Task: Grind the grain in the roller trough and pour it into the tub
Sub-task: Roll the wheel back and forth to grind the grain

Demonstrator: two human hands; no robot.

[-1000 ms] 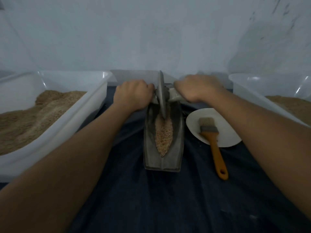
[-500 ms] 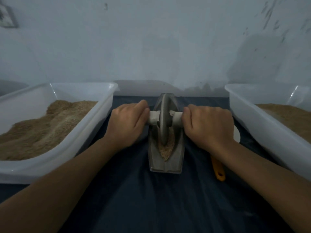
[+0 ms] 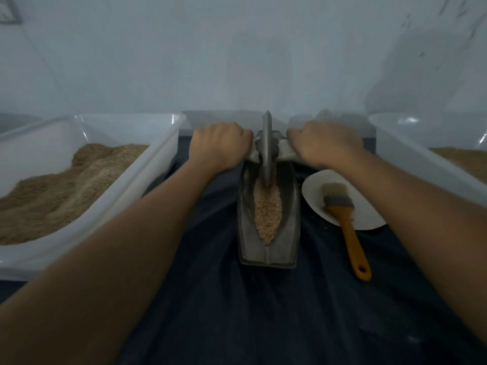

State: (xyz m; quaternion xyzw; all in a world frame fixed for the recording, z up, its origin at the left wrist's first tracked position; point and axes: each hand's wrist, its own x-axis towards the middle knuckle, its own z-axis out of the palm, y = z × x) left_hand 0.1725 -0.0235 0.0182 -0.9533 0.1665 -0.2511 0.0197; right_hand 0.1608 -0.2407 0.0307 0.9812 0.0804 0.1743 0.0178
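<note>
Grinding is the step in hand: left hand (image 3: pixel 220 146) and right hand (image 3: pixel 322 143) each curl round a handle of the roller wheel (image 3: pixel 267 146), parked at the far end of the trough (image 3: pixel 290 206). Grain (image 3: pixel 267 212) lies coarse along the trough, so the next move, I'd judge, is a firm pull toward the body, with the tub (image 3: pixel 126 180) waiting at left.

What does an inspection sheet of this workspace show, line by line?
Surface: dark cloth, creased, a few crumbs near the plate.
Job's things: trough holds grain; wheel upright at the far end; left tub and right tub both part full of brown meal.
Clutter: brush, its bristles on a white plate, its handle on the cloth.
Hands: left hand and right hand each grip one end of the wheel's axle.
Cables: nothing seen.
Surroundings: pale wall, dark marks at upper right.
</note>
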